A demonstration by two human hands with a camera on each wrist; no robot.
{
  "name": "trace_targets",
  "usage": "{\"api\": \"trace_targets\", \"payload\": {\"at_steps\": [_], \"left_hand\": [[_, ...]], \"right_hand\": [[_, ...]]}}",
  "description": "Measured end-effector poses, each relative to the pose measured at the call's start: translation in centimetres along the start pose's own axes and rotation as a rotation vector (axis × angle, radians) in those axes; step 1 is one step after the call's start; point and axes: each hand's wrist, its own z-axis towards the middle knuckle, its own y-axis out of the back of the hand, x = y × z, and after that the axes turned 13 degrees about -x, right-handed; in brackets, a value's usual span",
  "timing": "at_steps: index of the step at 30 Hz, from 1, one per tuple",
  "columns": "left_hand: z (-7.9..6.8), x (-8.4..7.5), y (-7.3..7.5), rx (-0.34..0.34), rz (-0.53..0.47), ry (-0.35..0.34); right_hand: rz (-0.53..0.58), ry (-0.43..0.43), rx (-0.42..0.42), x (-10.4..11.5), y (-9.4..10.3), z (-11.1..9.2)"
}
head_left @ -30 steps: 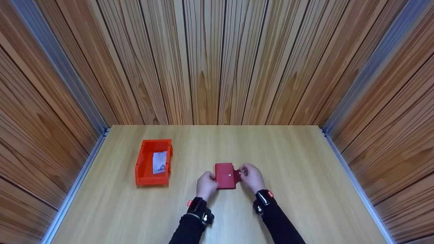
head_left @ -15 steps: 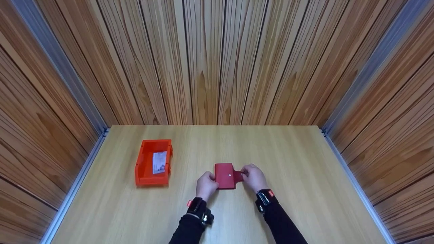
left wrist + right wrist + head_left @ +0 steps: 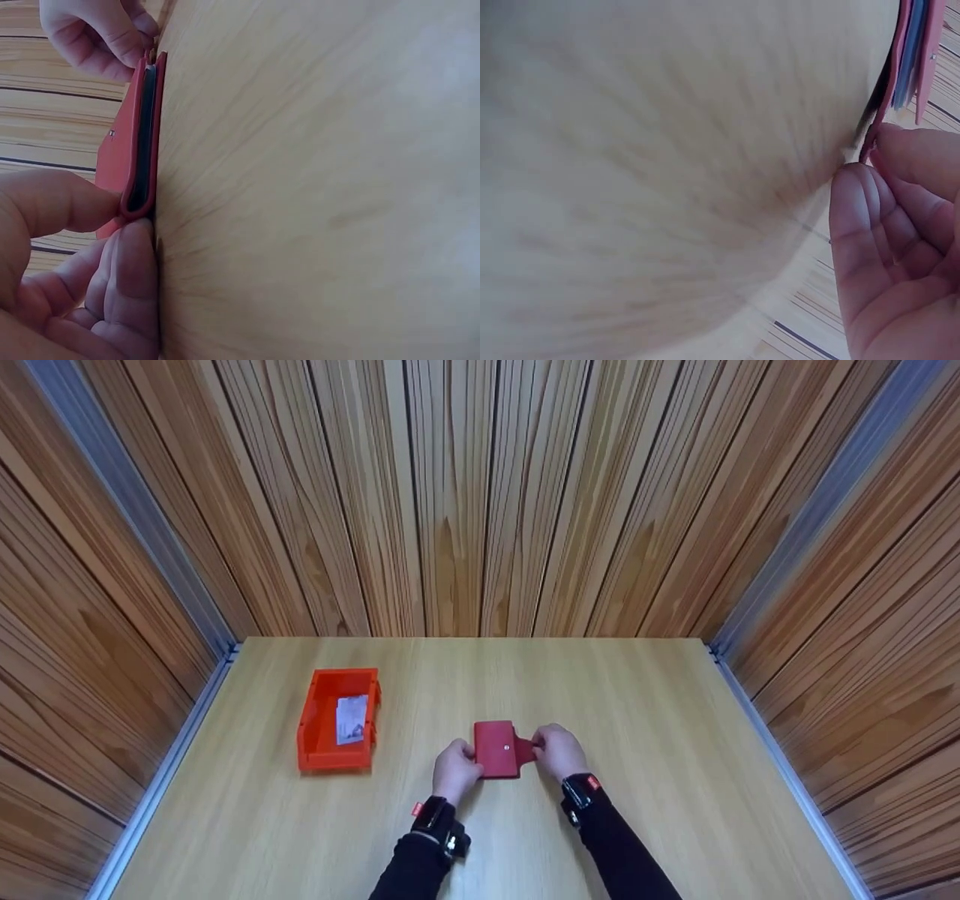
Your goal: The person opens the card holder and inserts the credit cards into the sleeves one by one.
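A red card holder (image 3: 493, 750) with a snap stud on its front lies folded on the table, its strap flap (image 3: 525, 750) out to the right. At its left spine edge, my left hand (image 3: 456, 769) pinches the holder between thumb and fingers; the left wrist view shows the folded spine (image 3: 139, 196) in that pinch. My right hand (image 3: 561, 751) pinches the tip of the flap, partly covering it. Seen in the right wrist view, the flap (image 3: 879, 124) bends up slightly from the holder, and bluish inner sleeves (image 3: 911, 56) show between the covers.
An orange open bin (image 3: 315, 757) stands on the table to the left, with a whitish printed card or paper (image 3: 351, 720) inside. Wood-panelled walls (image 3: 480, 510) enclose the table (image 3: 637, 697) at the back and both sides.
My right hand has shifted its fingers on the flap, which now lies drawn out a little further to the right. The left hand keeps its pinch on the card holder.
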Motion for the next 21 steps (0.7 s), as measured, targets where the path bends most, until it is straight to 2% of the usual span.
{"api": "trace_targets", "payload": {"at_steps": [5, 9, 17, 21], "left_hand": [[-0.2, 0.0, -0.1, -0.009, 0.016, -0.007], [-0.4, -0.1, -0.2, -0.037, 0.04, -0.054], [-0.5, -0.4, -0.3, -0.064, 0.078, -0.086], [-0.5, -1.2, -0.3, -0.118, 0.103, -0.169]], "right_hand": [[0.003, -0.034, 0.03, 0.1, -0.1, 0.3], [0.003, -0.046, 0.041, 0.2, 0.0, 0.5], [0.02, -0.012, 0.03, 0.1, 0.1, 0.2], [0.018, 0.012, 0.013, 0.0, 0.1, 0.2]]}}
